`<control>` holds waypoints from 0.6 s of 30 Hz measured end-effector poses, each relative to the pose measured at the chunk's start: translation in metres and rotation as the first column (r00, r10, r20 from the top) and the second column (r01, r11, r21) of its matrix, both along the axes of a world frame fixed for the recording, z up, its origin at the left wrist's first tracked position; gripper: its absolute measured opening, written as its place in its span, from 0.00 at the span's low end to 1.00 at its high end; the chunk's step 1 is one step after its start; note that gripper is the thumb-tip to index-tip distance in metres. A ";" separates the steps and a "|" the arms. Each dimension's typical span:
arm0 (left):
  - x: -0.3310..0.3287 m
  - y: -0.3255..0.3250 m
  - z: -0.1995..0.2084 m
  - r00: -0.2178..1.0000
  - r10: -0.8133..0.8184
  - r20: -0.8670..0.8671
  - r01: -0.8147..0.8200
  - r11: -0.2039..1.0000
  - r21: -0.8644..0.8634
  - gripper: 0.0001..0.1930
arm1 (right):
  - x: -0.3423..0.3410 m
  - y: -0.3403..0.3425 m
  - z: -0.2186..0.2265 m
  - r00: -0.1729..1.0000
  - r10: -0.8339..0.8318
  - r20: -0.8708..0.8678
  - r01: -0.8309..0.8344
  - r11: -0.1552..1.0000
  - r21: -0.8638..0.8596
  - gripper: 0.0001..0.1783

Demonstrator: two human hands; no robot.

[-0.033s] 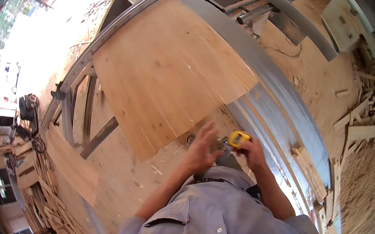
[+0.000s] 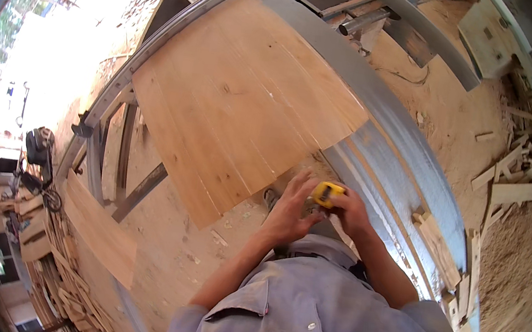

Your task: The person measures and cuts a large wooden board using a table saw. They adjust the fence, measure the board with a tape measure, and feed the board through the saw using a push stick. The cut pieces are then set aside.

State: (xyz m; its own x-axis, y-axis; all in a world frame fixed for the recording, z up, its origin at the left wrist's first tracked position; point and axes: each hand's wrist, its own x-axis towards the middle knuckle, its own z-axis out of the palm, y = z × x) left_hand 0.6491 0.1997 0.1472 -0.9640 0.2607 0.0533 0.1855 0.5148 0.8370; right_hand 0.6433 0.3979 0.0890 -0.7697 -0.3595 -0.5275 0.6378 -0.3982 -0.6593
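Note:
My right hand (image 2: 352,212) is wrapped round a yellow tape measure (image 2: 327,193) with a dark patch on its side, held in front of my waist. Close by on its left is my left hand (image 2: 290,209), its fingers stretched out and its thumb apart, reaching toward the tape case. I cannot tell whether the fingertips touch it. Just beyond both hands lies a wide wooden panel (image 2: 241,95) made of joined boards. It rests on a grey metal frame, its near corner pointing toward me.
Grey metal beams (image 2: 388,108) run along the panel's right side. Loose wood strips (image 2: 437,245) lie on the right, with scrap wood (image 2: 516,192) and sawdust (image 2: 520,280) farther out. A narrow board (image 2: 103,232) and stacked offcuts (image 2: 73,275) lie at left. A motorbike (image 2: 41,163) stands beyond.
My right hand has shifted slightly left with the tape measure, bringing it closer to my left hand. The panel has stayed where it was.

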 end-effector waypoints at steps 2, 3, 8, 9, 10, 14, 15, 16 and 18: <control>-0.016 -0.005 0.000 0.999 0.033 0.015 -0.033 0.999 0.028 0.34 | -0.037 -0.048 0.030 0.994 0.109 0.012 -0.108 0.993 -0.045 0.17; -0.023 -0.017 -0.004 0.995 0.091 0.039 -0.093 0.994 0.051 0.34 | -0.053 -0.062 0.030 0.984 0.178 -0.020 -0.179 0.984 -0.013 0.18; -0.053 -0.071 -0.007 0.933 0.224 0.281 -0.255 0.964 0.079 0.31 | -0.108 -0.110 0.044 0.938 0.302 -0.172 -0.226 0.907 0.356 0.15; -0.057 -0.081 -0.014 0.924 0.241 0.297 -0.294 0.944 0.148 0.30 | -0.117 -0.116 0.038 0.923 0.350 -0.158 -0.273 0.887 0.372 0.15; -0.062 -0.090 -0.023 0.915 0.253 0.315 -0.329 0.919 0.216 0.29 | -0.126 -0.121 0.028 0.908 0.395 -0.142 -0.316 0.866 0.387 0.14; -0.087 -0.118 -0.064 0.880 0.228 0.417 -0.404 0.821 0.403 0.27 | -0.162 -0.145 0.024 0.864 0.465 -0.193 -0.297 0.780 0.550 0.09; -0.100 -0.119 -0.058 0.869 0.243 0.431 -0.444 0.768 0.462 0.22 | -0.175 -0.145 0.016 0.886 0.436 -0.159 -0.293 0.791 0.538 0.09; -0.112 -0.125 -0.055 0.842 0.264 0.470 -0.447 0.829 0.336 0.21 | -0.188 -0.146 0.006 0.903 0.411 -0.123 -0.296 0.805 0.514 0.08; -0.136 -0.145 -0.059 0.772 0.333 0.541 -0.428 0.902 0.056 0.19 | -0.226 -0.142 -0.010 0.923 0.371 -0.098 -0.252 0.779 0.575 0.08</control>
